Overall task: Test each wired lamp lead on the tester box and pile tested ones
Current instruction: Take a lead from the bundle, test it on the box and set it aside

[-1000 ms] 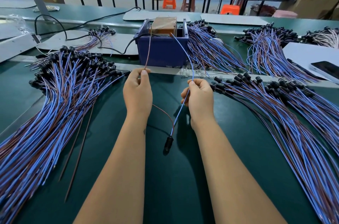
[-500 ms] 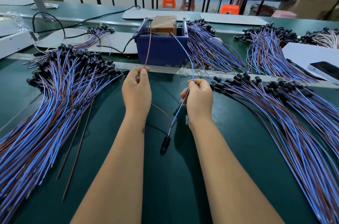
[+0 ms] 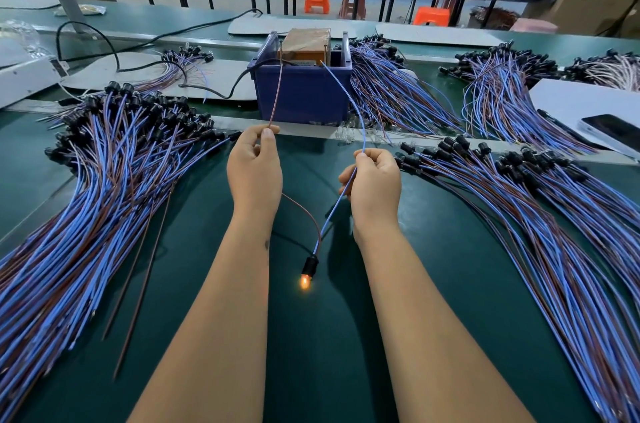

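My left hand (image 3: pixel 254 170) pinches the brown wire (image 3: pixel 276 92) of one lamp lead. My right hand (image 3: pixel 374 185) pinches that lead's blue wire (image 3: pixel 349 95). Both wire ends reach up to the tester, a brown block inside a blue box (image 3: pixel 301 93) at the far middle of the bench. The lead's black socket (image 3: pixel 309 264) hangs between my forearms over the green mat, and its small bulb (image 3: pixel 304 282) glows orange. A large pile of leads (image 3: pixel 104 187) lies to the left, another pile of leads (image 3: pixel 540 208) to the right.
Two loose brown wires (image 3: pixel 138 284) lie on the mat by the left pile. More lead bundles (image 3: pixel 498 90) sit behind the metal rail. A phone (image 3: pixel 613 132) rests on white sheets at far right. A black cable (image 3: pixel 207 90) runs into the box.
The bulb on the held lead has lit up orange; it was dark before. Both hands keep the same grip and have hardly moved.
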Demonstrator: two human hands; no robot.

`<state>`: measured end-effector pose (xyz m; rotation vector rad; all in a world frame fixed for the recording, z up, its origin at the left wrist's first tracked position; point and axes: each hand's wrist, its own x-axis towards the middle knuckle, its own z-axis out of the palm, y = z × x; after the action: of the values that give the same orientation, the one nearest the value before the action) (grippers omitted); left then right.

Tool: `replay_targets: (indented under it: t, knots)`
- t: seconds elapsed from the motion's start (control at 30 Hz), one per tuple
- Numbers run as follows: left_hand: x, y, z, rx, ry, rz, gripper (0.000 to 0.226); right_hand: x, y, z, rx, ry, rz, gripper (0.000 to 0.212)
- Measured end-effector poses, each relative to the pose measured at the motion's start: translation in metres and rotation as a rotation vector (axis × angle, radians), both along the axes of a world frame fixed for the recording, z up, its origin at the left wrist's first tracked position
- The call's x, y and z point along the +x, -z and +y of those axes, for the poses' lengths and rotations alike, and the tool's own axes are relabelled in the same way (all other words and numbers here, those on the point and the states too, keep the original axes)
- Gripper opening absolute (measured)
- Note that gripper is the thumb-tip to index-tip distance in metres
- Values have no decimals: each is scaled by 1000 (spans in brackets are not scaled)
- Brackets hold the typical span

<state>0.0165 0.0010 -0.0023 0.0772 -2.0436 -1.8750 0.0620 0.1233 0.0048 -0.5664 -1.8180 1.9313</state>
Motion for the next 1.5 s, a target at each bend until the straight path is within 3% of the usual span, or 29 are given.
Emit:
replay_targets:
  t: [0.67,0.93,1.07,1.23,1.4,1.5]
  knots:
    - [-1,0,-1,-14,-19,17,25,-1,2,0,-26,11,20,16]
    - [6,-8,7,35,317,-103,25,2,3,-11,246,-228,111,19]
    - [9,-9,8,133,412,-133,20,2,5,-12,319,-302,109,17]
    - [7,-10,4,278,354,-170,18,2,3,-6,103,-416,159,23]
    - [0,-10,-4,542,336,-192,16,1,9,-5,331,-592,104,49]
    - [-2,-8,-2,571,318,-197,17,2,10,-10,389,-630,163,58]
